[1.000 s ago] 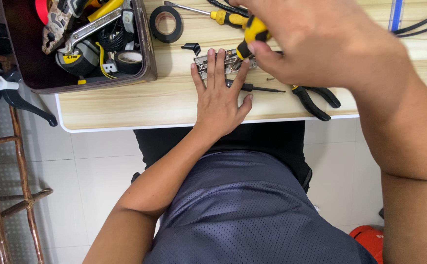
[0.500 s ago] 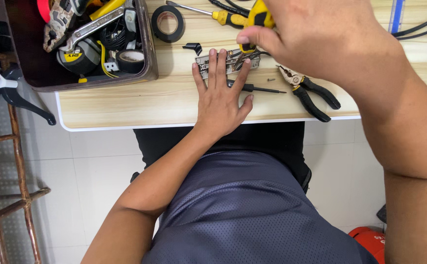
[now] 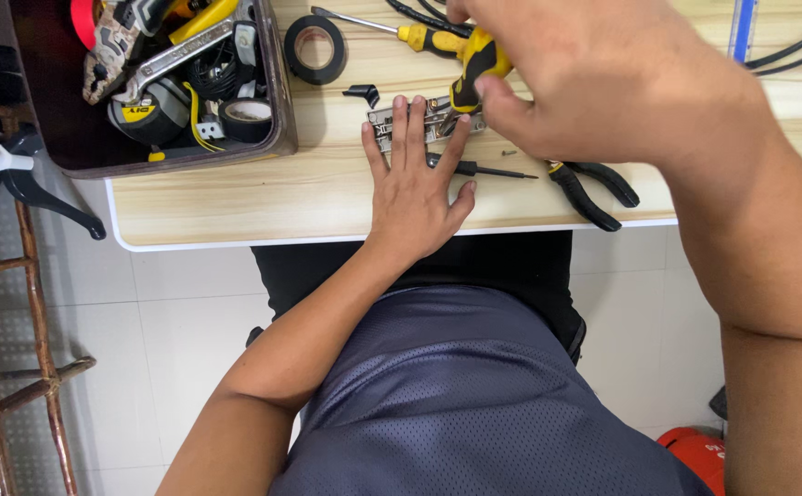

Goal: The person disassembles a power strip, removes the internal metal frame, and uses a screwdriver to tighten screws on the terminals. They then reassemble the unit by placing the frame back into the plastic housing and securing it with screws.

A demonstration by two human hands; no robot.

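Two hands at one metal bracket (image 3: 424, 121) on the table (image 3: 236, 197): left hand (image 3: 417, 179) flat, fingers spread, pinning it near the front edge; right hand (image 3: 594, 78) closed round a yellow-and-black screwdriver (image 3: 476, 69), tip on the bracket's right end. Changes: over the last second the screwdriver handle has swung more upright and settled over the bracket, so work on it looks under way. Nearby: pliers (image 3: 594, 188), tape roll (image 3: 315, 48), small black driver (image 3: 479, 169), tool box (image 3: 277, 101).
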